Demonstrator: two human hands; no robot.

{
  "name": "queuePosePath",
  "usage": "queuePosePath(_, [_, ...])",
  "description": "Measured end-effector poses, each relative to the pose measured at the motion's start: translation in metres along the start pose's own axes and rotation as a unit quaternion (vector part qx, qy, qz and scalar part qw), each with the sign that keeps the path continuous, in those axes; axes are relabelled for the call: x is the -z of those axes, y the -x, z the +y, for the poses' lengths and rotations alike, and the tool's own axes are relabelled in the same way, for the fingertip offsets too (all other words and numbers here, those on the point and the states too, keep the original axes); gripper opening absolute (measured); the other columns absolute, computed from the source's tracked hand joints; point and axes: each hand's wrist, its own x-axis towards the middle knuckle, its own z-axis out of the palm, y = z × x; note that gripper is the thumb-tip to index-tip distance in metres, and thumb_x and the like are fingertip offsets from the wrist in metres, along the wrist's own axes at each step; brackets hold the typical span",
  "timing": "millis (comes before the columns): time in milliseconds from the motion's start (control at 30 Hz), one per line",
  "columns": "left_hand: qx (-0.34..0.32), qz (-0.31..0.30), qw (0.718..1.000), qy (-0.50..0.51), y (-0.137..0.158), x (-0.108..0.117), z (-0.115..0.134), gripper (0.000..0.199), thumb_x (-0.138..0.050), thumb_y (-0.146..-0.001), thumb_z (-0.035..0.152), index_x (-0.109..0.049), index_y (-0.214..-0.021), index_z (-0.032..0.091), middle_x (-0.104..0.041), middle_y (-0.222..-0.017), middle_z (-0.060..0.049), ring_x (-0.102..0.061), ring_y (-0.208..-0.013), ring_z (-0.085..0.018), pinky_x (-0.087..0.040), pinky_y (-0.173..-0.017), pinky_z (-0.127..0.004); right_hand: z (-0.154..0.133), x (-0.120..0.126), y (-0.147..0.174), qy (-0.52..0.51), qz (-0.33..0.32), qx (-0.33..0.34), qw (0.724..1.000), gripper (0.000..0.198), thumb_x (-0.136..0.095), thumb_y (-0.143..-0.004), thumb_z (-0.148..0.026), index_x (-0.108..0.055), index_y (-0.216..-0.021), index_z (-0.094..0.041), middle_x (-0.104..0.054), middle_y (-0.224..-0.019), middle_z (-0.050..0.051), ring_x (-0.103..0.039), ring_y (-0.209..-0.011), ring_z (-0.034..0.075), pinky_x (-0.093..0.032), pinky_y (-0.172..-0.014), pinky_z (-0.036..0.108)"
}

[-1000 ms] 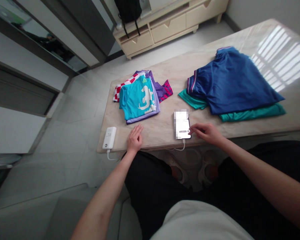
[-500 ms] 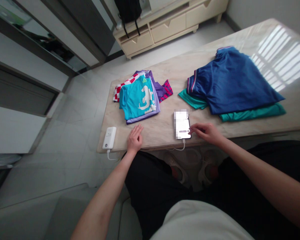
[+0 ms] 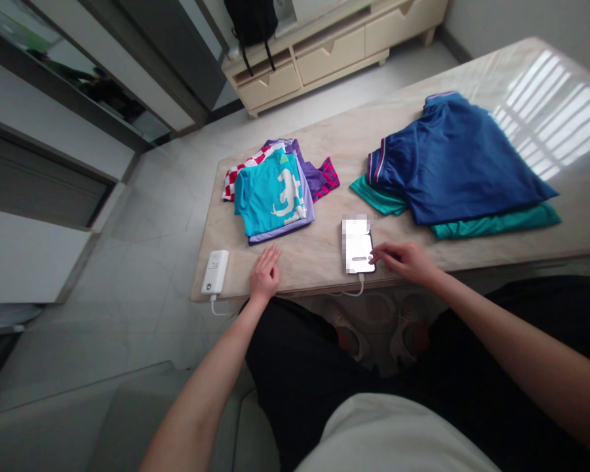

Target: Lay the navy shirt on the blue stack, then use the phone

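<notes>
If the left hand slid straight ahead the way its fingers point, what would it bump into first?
Probably the folded turquoise shirt. The left hand lies flat on the table, fingers pointing away from the person, and that shirt tops the pile just beyond its fingertips. Only bare tabletop lies between them.

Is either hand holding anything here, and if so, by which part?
Nothing is held. The right hand only touches the phone at its lower right edge with its fingertips; the left hand lies flat on the table.
</notes>
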Motion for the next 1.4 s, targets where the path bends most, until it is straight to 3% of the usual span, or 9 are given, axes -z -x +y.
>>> queuePosePath(1400, [0.003,-0.002,1.000,-0.007,0.0009,0.0002,0.0004,0.054,-0.040,-0.100,0.012,-0.061,-0.149,0.022,-0.055,-0.158,-0.006,-0.046,-0.153,-0.023,-0.041,-0.127,-0.050,-0.0012,0.0011,0.0010,-0.022,-0.004,-0.002,1.000,0.030,-0.055,-0.101,-0.042,-0.075,-0.105,-0.020,-0.083,-0.095,0.006,-0.061,-0.058,0.015,-0.046,-0.056,0.029])
